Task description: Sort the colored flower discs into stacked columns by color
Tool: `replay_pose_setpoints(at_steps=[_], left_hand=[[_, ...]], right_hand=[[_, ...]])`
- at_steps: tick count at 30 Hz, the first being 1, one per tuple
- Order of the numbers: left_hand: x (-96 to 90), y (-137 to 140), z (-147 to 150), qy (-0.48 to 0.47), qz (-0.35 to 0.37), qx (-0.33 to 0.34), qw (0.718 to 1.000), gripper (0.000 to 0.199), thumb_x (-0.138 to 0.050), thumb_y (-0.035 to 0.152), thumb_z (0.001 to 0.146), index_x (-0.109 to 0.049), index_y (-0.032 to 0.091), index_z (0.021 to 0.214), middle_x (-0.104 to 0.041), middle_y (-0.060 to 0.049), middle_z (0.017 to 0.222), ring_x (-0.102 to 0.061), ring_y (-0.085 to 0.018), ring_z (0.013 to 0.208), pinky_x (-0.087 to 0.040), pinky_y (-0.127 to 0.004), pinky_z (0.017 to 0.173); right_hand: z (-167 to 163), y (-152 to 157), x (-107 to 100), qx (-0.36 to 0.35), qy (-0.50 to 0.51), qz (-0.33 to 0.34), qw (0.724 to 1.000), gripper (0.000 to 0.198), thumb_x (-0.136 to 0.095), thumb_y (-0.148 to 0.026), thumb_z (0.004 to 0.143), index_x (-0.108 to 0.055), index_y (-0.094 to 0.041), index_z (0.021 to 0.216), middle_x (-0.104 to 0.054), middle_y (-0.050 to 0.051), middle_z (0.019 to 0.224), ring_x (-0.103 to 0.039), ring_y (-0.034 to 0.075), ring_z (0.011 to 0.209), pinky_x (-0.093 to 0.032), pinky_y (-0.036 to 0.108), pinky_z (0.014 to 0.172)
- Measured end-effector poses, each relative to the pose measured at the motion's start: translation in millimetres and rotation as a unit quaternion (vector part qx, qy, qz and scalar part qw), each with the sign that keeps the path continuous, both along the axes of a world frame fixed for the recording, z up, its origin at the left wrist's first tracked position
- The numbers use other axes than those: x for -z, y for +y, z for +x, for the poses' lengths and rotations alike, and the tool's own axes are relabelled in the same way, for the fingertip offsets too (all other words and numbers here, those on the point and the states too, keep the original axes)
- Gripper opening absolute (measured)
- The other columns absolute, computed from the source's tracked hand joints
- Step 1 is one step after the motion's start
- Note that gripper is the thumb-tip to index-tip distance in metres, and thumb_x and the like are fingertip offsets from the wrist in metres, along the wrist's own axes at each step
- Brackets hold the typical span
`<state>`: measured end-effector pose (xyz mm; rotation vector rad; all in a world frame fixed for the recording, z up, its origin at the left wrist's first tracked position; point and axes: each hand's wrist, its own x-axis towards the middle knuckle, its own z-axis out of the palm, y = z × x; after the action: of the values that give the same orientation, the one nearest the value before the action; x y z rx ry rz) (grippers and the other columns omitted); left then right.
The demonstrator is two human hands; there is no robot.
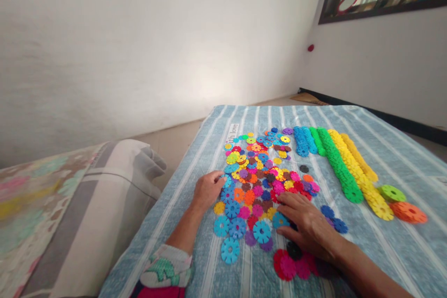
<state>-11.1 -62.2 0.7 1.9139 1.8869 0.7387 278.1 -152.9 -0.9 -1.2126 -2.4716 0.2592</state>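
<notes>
A loose pile of colourful notched plastic discs (pixel 249 197) lies spread over the striped cloth. On its left edge, my left hand (pixel 206 189) has thumb and forefinger closed at the rim of a light blue disc (pixel 227 180). My right hand (pixel 307 221) reaches over the right side of the pile, fingers stretched and thumb apart, beside another blue disc (pixel 280 220). Partly under my right forearm are pink and red discs (pixel 288 266) and a black disc (pixel 294 250). Larger blue discs (pixel 230 250) lie at the near edge of the pile.
Overlapping rows of blue (pixel 301 142), green (pixel 337 167) and yellow discs (pixel 361 177) stretch along the right. Beside them sit a lime disc (pixel 391 193) and orange discs (pixel 408 213). A cloth-covered surface (pixel 104 205) stands left, across a gap. White walls rise behind.
</notes>
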Motion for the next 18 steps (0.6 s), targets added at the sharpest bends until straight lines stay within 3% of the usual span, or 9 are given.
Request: replay_pose_setpoints(at_steps=[18], left_hand=[[2.5,-2.4,1.1,-0.045,0.031,-0.023,0.998,0.036,-0.048,0.035,0.076,-0.073,0.017,0.095,-0.074,-0.005,0.084,-0.067,-0.019,0.076,-0.050,-0.028,0.071]], right_hand=[[-1.0,1.6,5.6,-0.002,0.019,0.007,1.000,0.024,-0.063,-0.033,0.082,-0.063,-0.020,0.103,-0.060,0.010,0.118,-0.052,0.028,0.112,-0.044,0.045,0.094]])
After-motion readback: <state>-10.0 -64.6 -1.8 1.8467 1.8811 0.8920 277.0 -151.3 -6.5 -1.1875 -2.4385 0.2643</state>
